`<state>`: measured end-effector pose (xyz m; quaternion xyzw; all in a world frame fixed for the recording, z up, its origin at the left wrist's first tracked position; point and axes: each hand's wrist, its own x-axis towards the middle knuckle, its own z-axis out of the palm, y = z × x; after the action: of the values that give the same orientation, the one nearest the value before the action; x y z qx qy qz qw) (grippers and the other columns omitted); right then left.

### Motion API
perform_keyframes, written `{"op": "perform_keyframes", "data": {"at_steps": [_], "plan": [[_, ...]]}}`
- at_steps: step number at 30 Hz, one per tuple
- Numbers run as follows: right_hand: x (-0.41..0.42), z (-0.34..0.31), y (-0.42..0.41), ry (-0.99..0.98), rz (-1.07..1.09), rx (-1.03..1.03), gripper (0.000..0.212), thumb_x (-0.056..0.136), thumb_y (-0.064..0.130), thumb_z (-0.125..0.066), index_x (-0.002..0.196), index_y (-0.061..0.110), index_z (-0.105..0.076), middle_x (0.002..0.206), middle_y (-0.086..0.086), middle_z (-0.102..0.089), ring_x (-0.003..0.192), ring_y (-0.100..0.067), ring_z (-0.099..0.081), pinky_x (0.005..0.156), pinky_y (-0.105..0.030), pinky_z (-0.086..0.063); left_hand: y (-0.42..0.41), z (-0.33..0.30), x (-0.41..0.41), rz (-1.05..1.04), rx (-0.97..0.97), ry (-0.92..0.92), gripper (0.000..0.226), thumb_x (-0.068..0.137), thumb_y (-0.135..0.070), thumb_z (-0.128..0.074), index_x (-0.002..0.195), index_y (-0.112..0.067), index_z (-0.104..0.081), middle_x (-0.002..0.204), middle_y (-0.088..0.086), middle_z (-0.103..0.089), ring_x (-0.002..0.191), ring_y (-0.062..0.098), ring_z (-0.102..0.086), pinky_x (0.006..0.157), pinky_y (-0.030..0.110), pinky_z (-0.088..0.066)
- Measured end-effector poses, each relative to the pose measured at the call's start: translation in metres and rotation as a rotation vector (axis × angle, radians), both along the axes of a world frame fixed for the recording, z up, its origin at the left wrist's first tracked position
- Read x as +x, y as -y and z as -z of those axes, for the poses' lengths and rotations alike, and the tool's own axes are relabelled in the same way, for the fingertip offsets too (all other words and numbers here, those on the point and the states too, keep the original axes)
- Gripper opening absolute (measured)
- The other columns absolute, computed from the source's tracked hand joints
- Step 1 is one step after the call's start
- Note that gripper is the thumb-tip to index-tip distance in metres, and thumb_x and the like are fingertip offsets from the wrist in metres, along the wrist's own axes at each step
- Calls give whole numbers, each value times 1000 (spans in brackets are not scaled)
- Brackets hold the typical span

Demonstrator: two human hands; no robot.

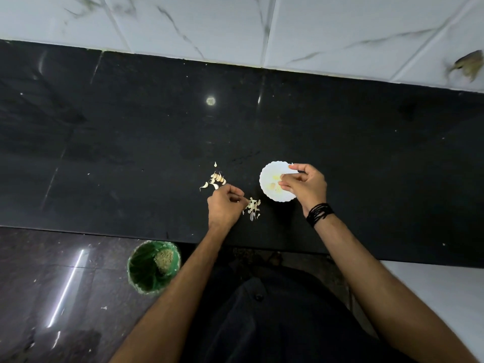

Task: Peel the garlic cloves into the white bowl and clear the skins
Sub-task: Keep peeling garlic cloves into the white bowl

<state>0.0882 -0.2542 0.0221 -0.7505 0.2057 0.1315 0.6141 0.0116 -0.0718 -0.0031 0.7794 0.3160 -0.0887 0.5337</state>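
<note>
- Down on the dark floor, nearest the person and left of their dark-clothed body, a green bin stands open with pale scraps inside; small white flecks lie scattered on the floor around it.
- On the black table, the left hand rests knuckles up, its fingers curled in a grip; a thin bit seems pinched at the fingertips, though I cannot tell for sure.
- Just right of that hand lies a small heap of papery skins, pale and curled.
- Just beyond the left hand, a cluster of unpeeled garlic cloves sits loose on the table, creamy white with pointed tips.
- To the right, the white bowl, scalloped at the rim, holds a few yellowish peeled cloves.
- Over the bowl's right side hangs the right hand, black threads round its wrist, fingers bent; what it holds I cannot tell.
- Farthest back, white marbled wall tiles meet the table's rear edge.
</note>
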Motion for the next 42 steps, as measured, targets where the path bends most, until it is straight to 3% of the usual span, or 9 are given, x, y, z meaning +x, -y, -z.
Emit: {"op": "perform_keyframes", "data": {"at_steps": [5,8,11,15,21,25,29,34,42], "plan": [[14,13,13,42,-225,-224,23,82,2,-73,100,16,-68,80,-1,-77,75,-14,-76,83,-41,-62,14,6,4,-30,7,30,9,85,-25,-78,87,-26,-70,71,-7,-73,73,9,-71,81,30,-59],[18,16,13,87,-324,-295,26,84,4,-73,92,28,-65,80,3,-77,77,-11,-75,86,-41,-61,19,5,5,-61,39,40,6,87,-27,-75,90,-23,-72,74,-8,-72,74,7,-69,76,23,-56],[21,16,12,106,-402,-328,28,85,2,-71,93,29,-64,83,4,-77,82,-10,-74,89,-39,-60,22,4,4,-90,47,40,7,88,-27,-75,91,-22,-72,75,-7,-72,76,7,-69,71,14,-48],[26,14,13,118,-420,-323,33,86,-3,-61,94,28,-66,84,8,-76,81,-11,-74,90,-42,-59,25,7,0,-134,53,22,6,87,-26,-75,90,-23,-72,75,-5,-72,75,8,-68,70,16,-48],[19,0,-8,153,-487,-220,6,87,21,-74,82,23,-71,80,4,-75,66,-12,-72,80,-39,-61,21,6,-6,-211,71,11,8,87,-29,-75,83,-25,-70,71,-7,-71,69,6,-67,67,20,-50],[-2,3,-41,224,-781,-394,26,87,38,-74,67,25,-63,70,10,-67,67,-7,-65,69,-27,-53,8,5,-9,-273,113,7,8,87,-29,-75,83,-25,-70,71,-6,-70,71,11,-68,73,31,-57],[-18,10,-68,285,-973,-479,10,86,27,-75,95,23,-73,90,7,-74,78,-12,-67,79,-34,-57,-11,3,-12,-323,141,1,6,87,-27,-74,88,-23,-71,72,-8,-69,73,10,-67,76,35,-59],[-15,15,-99,286,-873,-541,23,85,17,-73,108,21,-73,101,4,-75,88,-17,-69,85,-36,-57,-37,-1,-13,-342,135,-2,8,87,-24,-76,92,-23,-70,76,-8,-69,76,8,-67,80,33,-59],[-9,31,-124,163,-799,-781,22,79,40,-80,95,27,-74,96,4,-74,94,-23,-69,82,-36,-56,-77,-3,-12,-303,129,22,11,88,-23,-75,97,-21,-70,81,-8,-69,81,5,-66,82,27,-55]]}}
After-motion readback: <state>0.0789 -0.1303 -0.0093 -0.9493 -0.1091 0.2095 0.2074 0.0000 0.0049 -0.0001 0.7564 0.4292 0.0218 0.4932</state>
